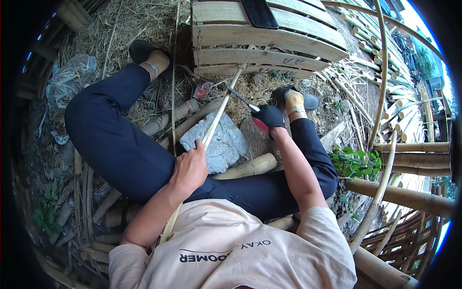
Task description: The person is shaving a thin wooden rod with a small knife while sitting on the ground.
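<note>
My left hand (190, 167), bare, is closed around a long pale bamboo strip (221, 109), its index finger stretched along it. The strip slants from beside my waist, over a rough grey stone (211, 144), up to the slatted wooden crate (260, 43) in front of me. A black and red glove covers my right hand (269, 119), which grips a knife (244, 100). Its blade crosses the strip between the stone and the crate; whether the edge bites in cannot be made out.
A dark phone (260, 13) lies on the crate. Bamboo poles (252, 166) lie under and around my legs. Straw (130, 29) and a clear plastic bag (77, 72) cover ground at left. At right are a leafy plant (356, 163), curved bamboo rails (384, 72) and stacked poles (404, 113).
</note>
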